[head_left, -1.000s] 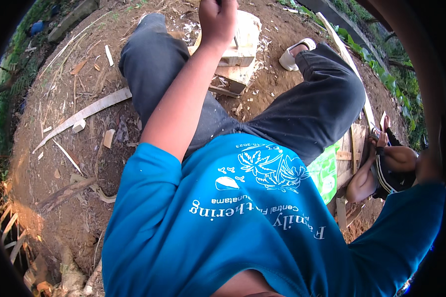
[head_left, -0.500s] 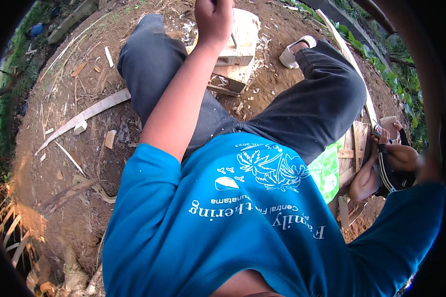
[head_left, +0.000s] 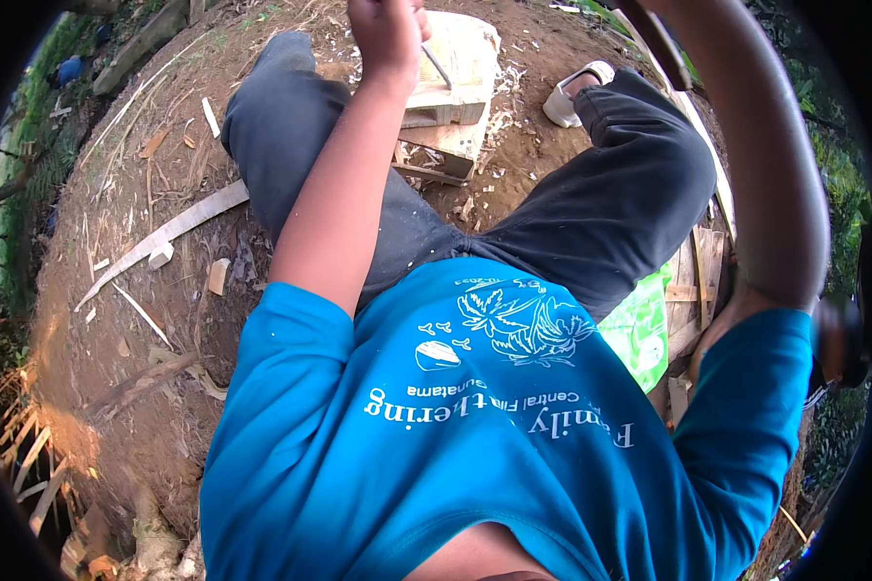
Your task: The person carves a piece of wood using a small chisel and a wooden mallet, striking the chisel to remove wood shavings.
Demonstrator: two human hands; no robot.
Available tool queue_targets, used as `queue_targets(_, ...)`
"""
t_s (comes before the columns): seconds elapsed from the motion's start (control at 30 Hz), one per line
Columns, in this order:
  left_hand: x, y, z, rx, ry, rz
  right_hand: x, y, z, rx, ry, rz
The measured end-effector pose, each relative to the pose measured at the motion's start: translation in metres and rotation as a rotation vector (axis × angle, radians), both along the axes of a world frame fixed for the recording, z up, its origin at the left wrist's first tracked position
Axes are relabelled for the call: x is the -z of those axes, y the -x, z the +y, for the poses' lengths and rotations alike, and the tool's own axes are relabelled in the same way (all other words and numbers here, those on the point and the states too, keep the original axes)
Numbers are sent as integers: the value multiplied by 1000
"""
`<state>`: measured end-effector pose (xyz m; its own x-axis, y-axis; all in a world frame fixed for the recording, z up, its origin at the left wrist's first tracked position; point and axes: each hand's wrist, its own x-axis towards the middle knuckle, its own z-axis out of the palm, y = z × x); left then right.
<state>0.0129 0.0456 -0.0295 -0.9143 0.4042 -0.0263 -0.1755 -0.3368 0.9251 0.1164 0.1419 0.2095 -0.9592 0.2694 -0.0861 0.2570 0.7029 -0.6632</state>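
At the top, my left hand (head_left: 389, 37) is closed around a chisel, its thin metal shaft (head_left: 438, 66) slanting down to the right. The shaft's tip meets the top of a pale wooden block (head_left: 465, 53), which rests on another piece of wood (head_left: 460, 145) between my legs. The chisel's upper end is hidden in my fist. My right arm (head_left: 770, 145) is raised on the right side, and its hand lies beyond the upper edge. Beside that forearm hangs a dark brown, stick-like wooden tool (head_left: 661, 48), only partly visible.
Wood chips and shavings lie on the bare soil around the block. A long pale strip (head_left: 179, 228) and small offcuts (head_left: 218, 276) are on the left. Near my right thigh are a green plastic bag (head_left: 639, 329) and boards (head_left: 693, 276). Another person's leg (head_left: 722, 324) shows behind my right arm.
My right arm has swung inward from the right rim, bringing the dark wooden tool lower and closer to the block. My left hand and the chisel have shifted slightly left in the picture.
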Motion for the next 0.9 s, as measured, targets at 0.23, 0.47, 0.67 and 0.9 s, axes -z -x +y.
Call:
queue_targets(0.23,11,7,-27,-94,-259,-374,179,-46,11,331,519,48)
queue_targets(0.47,-27,-4,-20,193,-125,55,190,-97,7,510,887,132)
queue_targets(0.67,-44,-27,11,637,-20,263,159,-132,6,573,967,232)
queue_targets(0.9,-31,-29,16,666,58,333,142,-163,6,612,1029,280)
